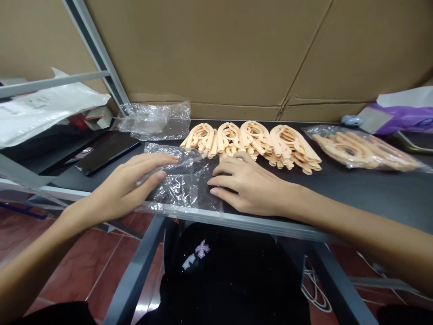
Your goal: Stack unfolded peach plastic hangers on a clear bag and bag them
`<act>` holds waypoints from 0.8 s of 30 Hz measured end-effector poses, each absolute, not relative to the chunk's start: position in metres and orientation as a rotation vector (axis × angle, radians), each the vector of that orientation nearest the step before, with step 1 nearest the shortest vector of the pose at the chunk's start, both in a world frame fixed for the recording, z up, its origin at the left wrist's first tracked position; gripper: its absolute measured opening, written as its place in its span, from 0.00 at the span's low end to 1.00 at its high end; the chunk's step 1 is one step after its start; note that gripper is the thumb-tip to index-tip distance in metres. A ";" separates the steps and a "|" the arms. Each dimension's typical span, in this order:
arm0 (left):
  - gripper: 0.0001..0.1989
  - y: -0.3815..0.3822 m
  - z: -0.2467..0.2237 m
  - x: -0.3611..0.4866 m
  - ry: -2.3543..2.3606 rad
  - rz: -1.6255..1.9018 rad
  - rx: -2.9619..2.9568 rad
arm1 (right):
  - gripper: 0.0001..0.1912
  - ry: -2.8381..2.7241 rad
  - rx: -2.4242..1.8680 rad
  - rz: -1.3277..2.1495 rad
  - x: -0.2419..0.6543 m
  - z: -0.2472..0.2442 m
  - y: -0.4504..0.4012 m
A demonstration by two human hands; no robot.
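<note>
A clear plastic bag [181, 185] lies crinkled on the black tabletop, its near edge hanging over the front rail. At its left side is my left hand [135, 180], fingers stretched out and thumb apart, holding nothing. My right hand [238, 183] rests palm down at the bag's right side, fingers spread. Just behind it several stacks of peach-coloured pieces with round openings [253, 142] stand in a row, and some of the pieces are hidden by my right hand.
A dark phone [108, 153] lies at the left. More clear bags [158, 119] lie at the back. To the right are a filled bag of peach pieces [361, 151] and a purple package [399, 118]. A metal post [98, 54] and a white plastic bag [50, 106] stand left.
</note>
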State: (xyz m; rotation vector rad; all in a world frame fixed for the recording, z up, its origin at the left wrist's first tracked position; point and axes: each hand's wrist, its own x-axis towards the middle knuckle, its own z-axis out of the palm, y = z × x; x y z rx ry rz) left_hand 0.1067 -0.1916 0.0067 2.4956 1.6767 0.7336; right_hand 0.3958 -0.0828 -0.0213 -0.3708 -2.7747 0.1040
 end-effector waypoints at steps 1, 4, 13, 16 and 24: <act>0.21 -0.194 0.009 0.108 1.702 0.752 2.444 | 0.19 -2.771 -0.370 0.105 0.396 -0.021 -0.083; 0.20 -0.198 0.012 0.109 1.753 0.793 2.330 | 0.18 -2.745 -0.338 0.099 0.394 -0.021 -0.083; 0.21 -0.197 0.008 0.106 1.777 0.810 2.444 | 0.16 -2.427 -0.745 -0.224 0.434 0.011 -0.070; 0.19 -0.199 0.007 0.111 1.756 0.826 2.546 | 0.21 -2.356 -1.143 -0.360 0.467 0.011 -0.054; 0.18 -0.203 0.003 0.124 1.616 0.715 2.801 | 0.37 -2.357 -1.434 -0.319 0.498 -0.012 -0.040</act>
